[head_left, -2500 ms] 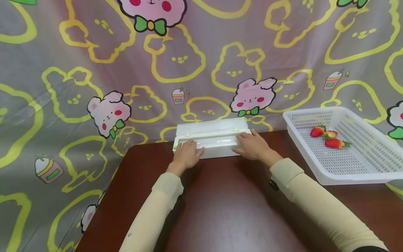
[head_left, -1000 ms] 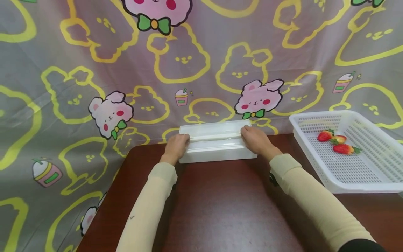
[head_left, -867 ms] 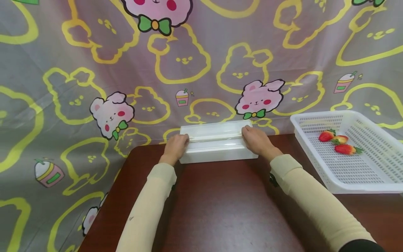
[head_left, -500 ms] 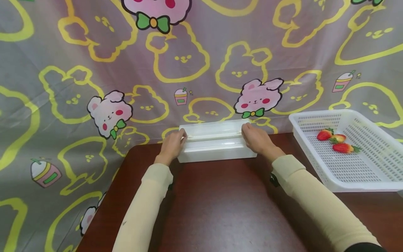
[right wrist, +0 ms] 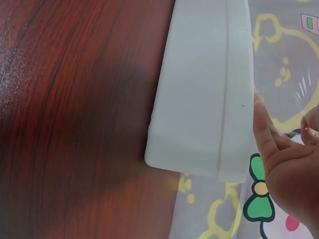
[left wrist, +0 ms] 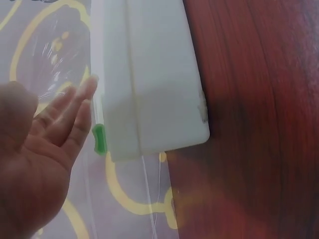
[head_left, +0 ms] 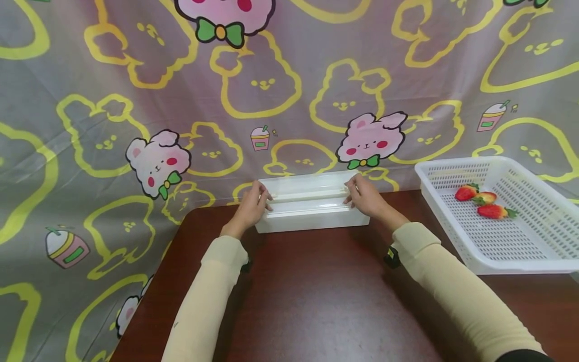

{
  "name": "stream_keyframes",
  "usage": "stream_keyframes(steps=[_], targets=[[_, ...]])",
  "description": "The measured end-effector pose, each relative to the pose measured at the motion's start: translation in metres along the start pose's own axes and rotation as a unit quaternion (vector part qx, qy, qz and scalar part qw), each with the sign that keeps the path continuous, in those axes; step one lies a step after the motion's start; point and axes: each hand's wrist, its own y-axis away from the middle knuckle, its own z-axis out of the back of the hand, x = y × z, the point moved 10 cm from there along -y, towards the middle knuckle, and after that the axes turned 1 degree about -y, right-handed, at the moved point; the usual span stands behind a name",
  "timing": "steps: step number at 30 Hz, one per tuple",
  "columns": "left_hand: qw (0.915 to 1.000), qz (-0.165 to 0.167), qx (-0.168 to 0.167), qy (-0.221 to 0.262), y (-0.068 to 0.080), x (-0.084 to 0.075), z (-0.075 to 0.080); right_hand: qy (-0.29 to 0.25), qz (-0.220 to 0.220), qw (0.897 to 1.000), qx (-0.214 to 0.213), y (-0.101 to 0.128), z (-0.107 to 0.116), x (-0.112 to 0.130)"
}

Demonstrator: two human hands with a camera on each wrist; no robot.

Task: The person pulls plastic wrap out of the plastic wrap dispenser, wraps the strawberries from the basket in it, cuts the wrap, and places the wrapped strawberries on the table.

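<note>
Near either end, fingers (left wrist: 79, 127) over white box (head_left: 312, 221)

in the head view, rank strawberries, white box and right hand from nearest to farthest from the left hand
1. White box, left end at the left hand.
2. Right hand, at the box's right end.
3. Strawberries, farthest right, in the white basket.

The white perforated plastic basket (head_left: 524, 266) leaves the head view at right. The left wrist view's top edge cuts the long white plastic box (left wrist: 154, 99); its left edge, the bare left hand (left wrist: 40, 164). The right wrist view's right edge crops the bare right hand (right wrist: 293, 172).
</note>
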Motion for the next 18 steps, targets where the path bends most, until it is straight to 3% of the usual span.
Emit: stream_keyframes(steps=[6, 10, 18], targets=[[0.9992, -0.003, -0.019, 0.034, -0.001, 0.0, 0.001, -0.052, -0.01, 0.998, 0.016, 0.0, -0.003, -0.004], [0.9987, 0.001, -0.012, 0.05, 0.002, 0.001, -0.002, -0.067, -0.004, 0.997, 0.032, 0.001, -0.004, -0.004], [0.999, 0.004, 0.019, 0.041, 0.009, -0.001, -0.004, -0.026, 0.007, 0.998, 0.053, 0.01, 0.002, 0.009]])
